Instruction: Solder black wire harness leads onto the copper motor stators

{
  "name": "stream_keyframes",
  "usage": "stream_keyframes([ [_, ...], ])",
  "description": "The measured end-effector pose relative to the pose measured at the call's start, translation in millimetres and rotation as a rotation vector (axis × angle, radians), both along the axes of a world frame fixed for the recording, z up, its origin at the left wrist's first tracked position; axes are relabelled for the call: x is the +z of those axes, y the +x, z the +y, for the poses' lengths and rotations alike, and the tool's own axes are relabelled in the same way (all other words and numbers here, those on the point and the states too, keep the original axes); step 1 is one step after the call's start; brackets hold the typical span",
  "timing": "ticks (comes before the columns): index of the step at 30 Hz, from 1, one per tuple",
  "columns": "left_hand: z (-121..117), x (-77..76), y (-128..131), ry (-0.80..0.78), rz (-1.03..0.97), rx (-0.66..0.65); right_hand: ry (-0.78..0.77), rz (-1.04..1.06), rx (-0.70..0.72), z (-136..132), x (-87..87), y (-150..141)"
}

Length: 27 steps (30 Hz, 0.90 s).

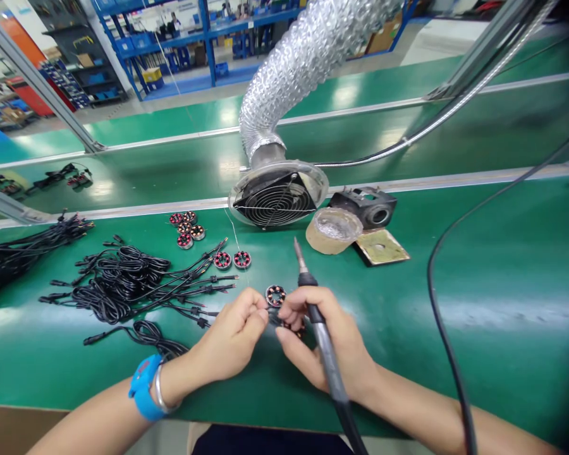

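Observation:
My right hand (336, 335) is closed around a soldering iron (320, 325), its tip pointing up and away. The thumb and fingers of that hand also curl about a small motor stator (296, 328), mostly hidden by them. Close beside it, my left hand (239, 332) pinches what looks like the end of a black cable; its tip is hard to make out. Just beyond the fingers lies another stator (275, 295) with copper windings. Two red-wound stators (232, 260) rest farther off, a thin strand of solder wire (236, 234) running down to them.
Coiled black cables (123, 278) lie to the left, with a larger bundle (23, 249) behind. Several stators (186, 229) are grouped at the back. A fume extractor fan (277, 199) hangs ahead on a foil duct (289, 69). A tape roll (332, 230), sponge tray (382, 246) and black iron stand (367, 207) stand right.

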<state>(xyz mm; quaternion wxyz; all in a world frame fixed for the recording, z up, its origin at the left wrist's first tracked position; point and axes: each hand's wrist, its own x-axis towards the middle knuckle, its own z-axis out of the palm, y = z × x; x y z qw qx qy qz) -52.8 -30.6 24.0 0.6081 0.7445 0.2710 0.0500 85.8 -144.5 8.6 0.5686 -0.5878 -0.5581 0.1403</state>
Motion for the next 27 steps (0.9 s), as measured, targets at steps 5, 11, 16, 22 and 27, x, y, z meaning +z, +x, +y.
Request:
stream_keyframes([
  [5, -3, -0.6, 0, -0.135, -0.004, -0.061, 0.036, 0.008, -0.036, 5, -0.8, 0],
  [11, 0, -3.2, 3, -0.146, -0.037, -0.073, 0.112, -0.114, -0.053, 1, -2.0, 4],
  [16, -1, 5.1, 1, 0.190, 0.167, -0.169, 0.185, -0.224, 0.025, 2, 4.6, 5],
  [22, -7, 8.2, 0, 0.372, 0.199, -0.250, 0.137, -0.367, 0.118, 4, 7.0, 4],
  [27, -3, 11.1, 1, 0.451, 0.188, -0.222, 0.008, -0.296, 0.058, -1, 6.1, 20],
])
